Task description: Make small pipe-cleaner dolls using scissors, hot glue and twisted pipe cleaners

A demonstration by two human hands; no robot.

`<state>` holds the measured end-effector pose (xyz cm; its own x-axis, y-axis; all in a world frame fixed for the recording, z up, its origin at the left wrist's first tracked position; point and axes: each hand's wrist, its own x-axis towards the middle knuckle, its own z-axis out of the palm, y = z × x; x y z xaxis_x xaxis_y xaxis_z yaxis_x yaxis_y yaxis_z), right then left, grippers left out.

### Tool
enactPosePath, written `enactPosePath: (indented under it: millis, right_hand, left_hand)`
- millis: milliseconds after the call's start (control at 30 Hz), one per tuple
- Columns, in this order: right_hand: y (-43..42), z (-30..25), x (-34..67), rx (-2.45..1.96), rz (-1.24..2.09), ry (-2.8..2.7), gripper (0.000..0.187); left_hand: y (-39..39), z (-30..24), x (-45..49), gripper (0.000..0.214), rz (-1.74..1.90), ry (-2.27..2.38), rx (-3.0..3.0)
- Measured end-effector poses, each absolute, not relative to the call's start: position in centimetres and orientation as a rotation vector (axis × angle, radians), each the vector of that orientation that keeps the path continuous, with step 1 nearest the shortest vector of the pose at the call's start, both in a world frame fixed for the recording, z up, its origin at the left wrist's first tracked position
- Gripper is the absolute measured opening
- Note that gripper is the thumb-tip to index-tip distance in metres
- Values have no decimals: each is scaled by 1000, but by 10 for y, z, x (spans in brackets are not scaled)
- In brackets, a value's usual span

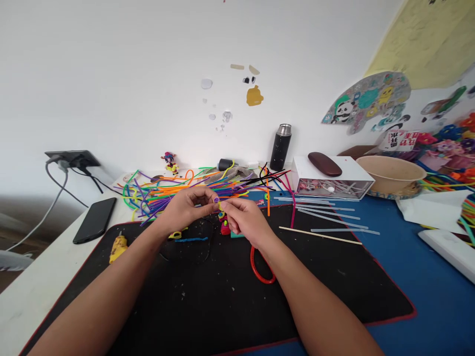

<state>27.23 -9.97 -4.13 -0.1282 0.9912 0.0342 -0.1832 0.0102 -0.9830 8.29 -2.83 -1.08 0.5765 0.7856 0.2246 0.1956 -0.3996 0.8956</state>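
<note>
Both hands meet above the black mat [208, 296]. My left hand [187, 207] pinches a small yellow pipe-cleaner piece [221, 205], and my right hand [245, 220] grips the same piece from the other side. Below it stands a small red and multicoloured craft figure [224, 226]. A red pipe-cleaner loop [260, 269] lies on the mat under my right wrist. Behind the hands spreads a pile of coloured pipe cleaners [178, 190].
A black phone [95, 219] lies at the left, a yellow glue-gun-like object [118, 247] on the mat. A black flask [280, 147], white box [334, 180], tan bowl [389, 173], glue sticks [330, 212] and a thin wooden stick [319, 235] sit right.
</note>
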Motion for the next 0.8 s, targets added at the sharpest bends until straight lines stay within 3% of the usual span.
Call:
enactPosePath:
  millis: [567, 800]
  right_hand:
    - [-104, -36, 266, -812, 1803, -891, 43]
    - [-103, -39, 266, -783, 1818, -841, 44]
  left_hand:
    - [-21, -1, 70, 28, 668, 606, 1848]
    - [-20, -2, 71, 24, 722, 600, 1864]
